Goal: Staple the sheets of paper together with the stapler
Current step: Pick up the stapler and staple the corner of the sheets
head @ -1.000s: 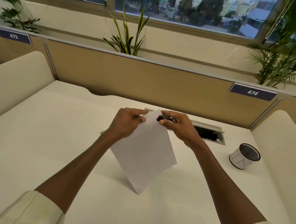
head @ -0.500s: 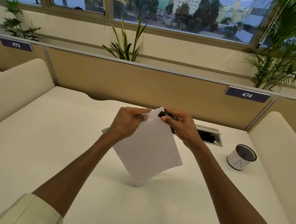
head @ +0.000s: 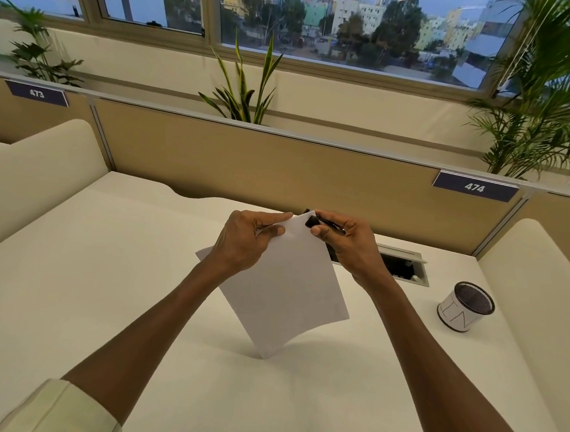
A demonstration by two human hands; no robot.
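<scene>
White sheets of paper [head: 282, 283] hang tilted above the desk, their lowest corner close to the desktop. My left hand [head: 244, 243] pinches the sheets near their top edge between thumb and forefinger. My right hand [head: 345, 243] holds a small black stapler [head: 313, 222], whose jaws sit over the top right corner of the sheets. Most of the stapler is hidden inside my fingers.
A white cylindrical pen cup [head: 466, 306] with a dark mesh inside stands at the right. An open cable hatch [head: 404, 268] lies in the desk behind my right hand. A tan partition [head: 280, 171] closes the back, and padded side panels [head: 33, 171] flank the white desk [head: 69, 285].
The stapler has slid further onto the sheets' top corner. The view has tilted up a little, and both hands stay on the paper.
</scene>
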